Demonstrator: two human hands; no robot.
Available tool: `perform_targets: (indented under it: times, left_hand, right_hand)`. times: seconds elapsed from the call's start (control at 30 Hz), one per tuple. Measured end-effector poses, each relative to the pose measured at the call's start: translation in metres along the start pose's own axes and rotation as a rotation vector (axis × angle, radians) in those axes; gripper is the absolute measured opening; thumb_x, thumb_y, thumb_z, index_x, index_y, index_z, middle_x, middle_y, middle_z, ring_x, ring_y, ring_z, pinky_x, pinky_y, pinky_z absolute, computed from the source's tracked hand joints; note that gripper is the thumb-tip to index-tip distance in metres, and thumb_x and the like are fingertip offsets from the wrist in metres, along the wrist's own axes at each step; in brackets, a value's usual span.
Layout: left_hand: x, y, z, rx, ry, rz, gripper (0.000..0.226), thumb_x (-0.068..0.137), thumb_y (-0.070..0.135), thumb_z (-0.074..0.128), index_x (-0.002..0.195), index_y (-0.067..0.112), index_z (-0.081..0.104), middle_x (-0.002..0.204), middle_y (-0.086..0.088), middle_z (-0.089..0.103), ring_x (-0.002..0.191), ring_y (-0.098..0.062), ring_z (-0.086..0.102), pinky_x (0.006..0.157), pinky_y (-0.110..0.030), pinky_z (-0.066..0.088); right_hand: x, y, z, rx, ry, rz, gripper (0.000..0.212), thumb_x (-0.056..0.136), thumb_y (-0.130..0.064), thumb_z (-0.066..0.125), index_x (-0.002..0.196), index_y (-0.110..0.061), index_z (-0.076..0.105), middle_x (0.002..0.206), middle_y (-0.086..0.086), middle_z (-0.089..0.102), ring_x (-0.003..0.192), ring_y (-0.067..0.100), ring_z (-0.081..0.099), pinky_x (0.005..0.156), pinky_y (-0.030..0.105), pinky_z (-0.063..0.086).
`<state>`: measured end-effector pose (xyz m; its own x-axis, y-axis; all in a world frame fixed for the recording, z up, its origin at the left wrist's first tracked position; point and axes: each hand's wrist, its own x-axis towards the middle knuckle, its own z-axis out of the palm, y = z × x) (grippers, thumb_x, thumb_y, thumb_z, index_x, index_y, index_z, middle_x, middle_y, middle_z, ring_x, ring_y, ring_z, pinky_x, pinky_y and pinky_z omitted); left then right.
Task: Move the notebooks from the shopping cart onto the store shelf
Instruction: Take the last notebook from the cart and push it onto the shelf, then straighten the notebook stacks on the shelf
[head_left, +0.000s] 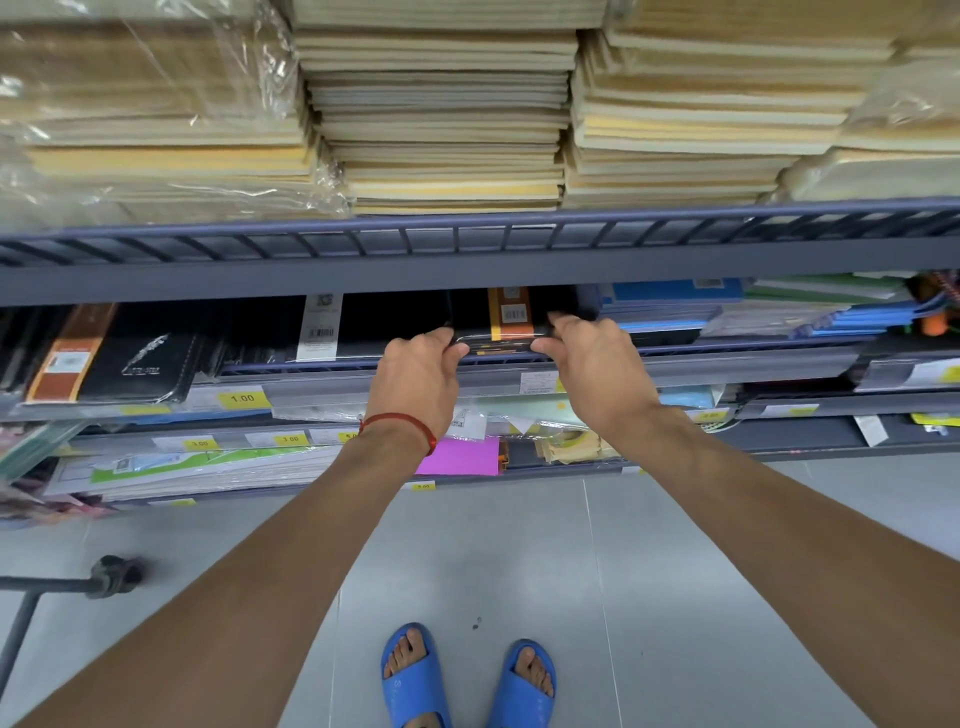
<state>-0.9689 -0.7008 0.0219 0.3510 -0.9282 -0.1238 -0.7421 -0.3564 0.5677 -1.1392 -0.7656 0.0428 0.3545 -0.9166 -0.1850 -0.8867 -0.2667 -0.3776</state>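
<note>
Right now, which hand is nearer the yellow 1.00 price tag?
Left. The left hand grips the notebook at its left end, to the right of the 1.00 tag. The right hand grips the notebook's right end, farther from the tag.

Bright, even light, with only soft shadows on the floor (675, 571). Glare streaks the plastic wrap (249, 78) above the shelf rail (467, 244), which bows from wide-angle distortion. Below the rail lies deep shade.

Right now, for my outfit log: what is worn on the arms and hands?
Both forearms are bare, no sleeves or watch. A thin red cord bracelet circles the left wrist. The left hand and right hand show no gloves.
</note>
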Motion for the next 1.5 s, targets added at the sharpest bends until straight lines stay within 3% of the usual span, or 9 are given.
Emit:
perform_targets:
  times: [0.17,0.3,0.47,0.6,0.7,1.03,1.5]
  left_hand:
    - [-0.006,0.008,-0.005,0.063,0.026,-0.025,0.026,0.101,0.031,0.049,0.105,0.009,0.061,0.079,-0.012,0.062,0.069,-0.028,0.059,0.069,-0.040,0.057]
    - [-0.024,0.011,-0.013,0.084,0.097,0.012,0.031,0.099,0.026,0.052,0.125,0.010,0.056,0.105,-0.015,0.066,0.097,-0.032,0.062,0.085,-0.044,0.055]
    - [-0.062,0.016,-0.040,0.284,0.086,0.077,0.044,0.099,0.029,0.047,0.140,0.014,0.048,0.129,-0.009,0.057,0.115,-0.032,0.052,0.095,-0.045,0.046]
    - [-0.093,0.025,-0.069,0.550,0.061,0.151,0.041,0.096,0.038,0.042,0.133,0.021,0.051,0.124,-0.002,0.056,0.113,-0.026,0.051,0.092,-0.043,0.041]
    - [-0.115,0.030,-0.095,0.616,0.050,0.191,0.043,0.096,0.042,0.041,0.131,0.020,0.053,0.123,-0.003,0.055,0.112,-0.027,0.051,0.092,-0.044,0.042]
    - [-0.167,-0.011,-0.179,0.657,0.106,0.287,0.040,0.094,0.047,0.044,0.120,0.019,0.055,0.116,-0.003,0.056,0.105,-0.027,0.051,0.085,-0.043,0.041]
    - [-0.202,-0.127,-0.296,0.685,0.111,0.405,0.039,0.093,0.045,0.042,0.118,0.019,0.056,0.116,-0.003,0.056,0.105,-0.027,0.052,0.084,-0.042,0.040]
  right_hand:
    - [-0.008,-0.002,-0.004,0.134,0.046,0.075,0.044,0.101,-0.031,0.057,0.138,-0.007,0.053,0.114,0.019,0.069,0.107,0.038,0.064,0.091,0.047,0.055]
    - [-0.036,-0.007,-0.007,0.092,0.183,0.049,0.036,0.101,-0.024,0.056,0.135,-0.013,0.055,0.117,0.012,0.069,0.106,0.033,0.065,0.087,0.043,0.056]
    - [-0.082,-0.019,-0.021,-0.058,0.163,-0.002,0.034,0.098,-0.027,0.055,0.130,-0.017,0.062,0.121,0.006,0.064,0.114,0.027,0.055,0.090,0.039,0.048]
    - [-0.110,-0.030,-0.037,-0.187,0.156,-0.047,0.034,0.093,-0.035,0.058,0.120,-0.017,0.067,0.114,0.002,0.065,0.110,0.025,0.056,0.091,0.040,0.047]
    - [-0.130,-0.046,-0.054,-0.233,0.155,-0.073,0.036,0.090,-0.041,0.058,0.117,-0.019,0.068,0.112,0.001,0.065,0.108,0.025,0.056,0.090,0.040,0.046]
    - [-0.190,-0.144,-0.066,-0.249,0.198,-0.078,0.042,0.088,-0.047,0.054,0.115,-0.018,0.068,0.109,-0.001,0.065,0.109,0.024,0.052,0.094,0.038,0.043]
    - [-0.249,-0.302,-0.016,-0.124,0.302,0.004,0.034,0.085,-0.040,0.061,0.109,-0.018,0.070,0.102,0.001,0.066,0.102,0.025,0.057,0.084,0.038,0.047]
